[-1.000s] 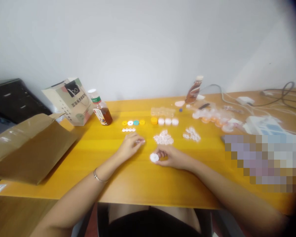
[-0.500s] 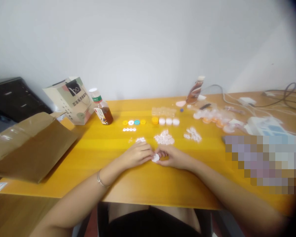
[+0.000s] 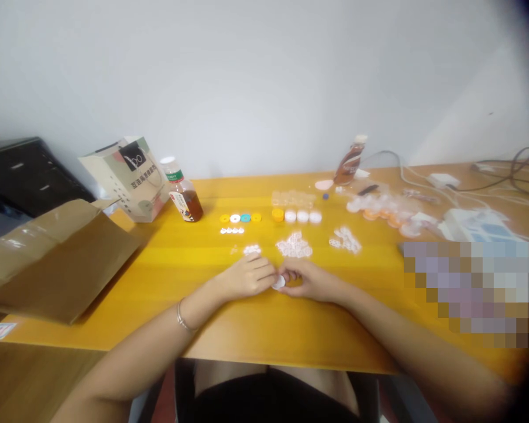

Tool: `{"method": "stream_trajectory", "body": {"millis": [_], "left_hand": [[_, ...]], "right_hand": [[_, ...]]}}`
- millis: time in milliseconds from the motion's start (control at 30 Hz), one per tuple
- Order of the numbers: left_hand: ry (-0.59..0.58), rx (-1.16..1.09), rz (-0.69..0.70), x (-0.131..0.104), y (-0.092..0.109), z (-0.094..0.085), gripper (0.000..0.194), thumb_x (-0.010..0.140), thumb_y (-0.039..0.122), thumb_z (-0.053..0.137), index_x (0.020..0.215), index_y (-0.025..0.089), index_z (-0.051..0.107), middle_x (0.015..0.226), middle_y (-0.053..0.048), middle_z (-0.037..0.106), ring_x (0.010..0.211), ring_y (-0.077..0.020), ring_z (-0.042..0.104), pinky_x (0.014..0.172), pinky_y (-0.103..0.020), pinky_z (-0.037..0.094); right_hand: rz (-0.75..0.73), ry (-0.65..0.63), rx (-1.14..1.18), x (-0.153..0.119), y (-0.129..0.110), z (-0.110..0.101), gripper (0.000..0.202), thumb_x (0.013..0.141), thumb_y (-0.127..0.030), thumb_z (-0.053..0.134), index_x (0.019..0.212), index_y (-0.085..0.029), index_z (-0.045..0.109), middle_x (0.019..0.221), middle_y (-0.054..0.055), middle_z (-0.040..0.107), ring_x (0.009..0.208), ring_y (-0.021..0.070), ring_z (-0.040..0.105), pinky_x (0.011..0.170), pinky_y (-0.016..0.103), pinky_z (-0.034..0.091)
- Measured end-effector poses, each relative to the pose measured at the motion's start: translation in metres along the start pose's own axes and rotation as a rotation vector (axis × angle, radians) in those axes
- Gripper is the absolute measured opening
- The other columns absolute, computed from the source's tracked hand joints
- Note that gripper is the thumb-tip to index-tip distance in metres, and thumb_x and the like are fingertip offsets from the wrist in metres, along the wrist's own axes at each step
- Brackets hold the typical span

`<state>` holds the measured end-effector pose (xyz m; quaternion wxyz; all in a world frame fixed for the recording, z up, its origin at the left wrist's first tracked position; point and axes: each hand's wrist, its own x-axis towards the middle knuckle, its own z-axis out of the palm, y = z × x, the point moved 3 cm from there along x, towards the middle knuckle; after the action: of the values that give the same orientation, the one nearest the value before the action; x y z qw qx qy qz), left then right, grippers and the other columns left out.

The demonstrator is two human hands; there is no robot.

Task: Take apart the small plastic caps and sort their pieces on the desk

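Observation:
Low over the middle of the table, a small white round cap [image 3: 279, 283] is pinched between both hands. My left hand [image 3: 250, 275] has its fingers closed on the cap's left side, hiding part of it. From the right, my right hand [image 3: 307, 279] grips it between thumb and curled fingers. Just beyond the left hand lies a little group of white pieces [image 3: 252, 249]. A pile of small white ring-like parts [image 3: 294, 245] sits past the right hand, with a smaller heap of similar parts [image 3: 346, 239] to its right.
Farther back run a row of yellow, white and teal discs [image 3: 245, 218], small white pieces [image 3: 232, 230], orange and white caps [image 3: 302, 217] and clear containers [image 3: 293, 198]. Bottles [image 3: 186, 202] [image 3: 350, 161], a paper bag [image 3: 141, 182], a cardboard box [image 3: 62, 264] and cables [image 3: 423, 176] surround them.
My left fingers have shifted slightly over the white cap, which now looks tilted and a bit more covered. The rest stays in place apart from a slight camera shift.

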<state>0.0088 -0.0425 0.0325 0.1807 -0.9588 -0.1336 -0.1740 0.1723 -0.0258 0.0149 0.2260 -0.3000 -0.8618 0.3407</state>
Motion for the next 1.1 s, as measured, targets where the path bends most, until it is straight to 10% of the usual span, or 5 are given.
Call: {"method": "stream_trajectory", "body": {"millis": [733,1100], "left_hand": [[-0.055,-0.048,-0.011,-0.001,-0.005,0.007,0.019,0.092,0.017,0.036,0.093,0.014,0.055,0.084,-0.006,0.06,0.075,-0.0136,0.05,0.068,-0.029,0.037],[-0.019,-0.652,-0.463,-0.004,-0.012,0.018,0.014,0.086,0.027,0.049,0.082,0.016,0.057,0.075,-0.001,0.059,0.072,-0.0116,0.052,0.071,-0.025,0.038]], "right_hand": [[0.006,0.006,-0.027,0.001,0.001,0.0,0.008,0.072,-0.021,0.059,0.076,-0.017,0.053,0.066,-0.002,0.048,0.06,0.0097,0.044,0.057,0.022,0.038],[0.014,0.007,0.002,0.0,-0.003,-0.002,0.011,0.072,-0.023,0.059,0.081,-0.016,0.057,0.068,-0.001,0.051,0.061,0.0107,0.047,0.058,0.023,0.039]]}}
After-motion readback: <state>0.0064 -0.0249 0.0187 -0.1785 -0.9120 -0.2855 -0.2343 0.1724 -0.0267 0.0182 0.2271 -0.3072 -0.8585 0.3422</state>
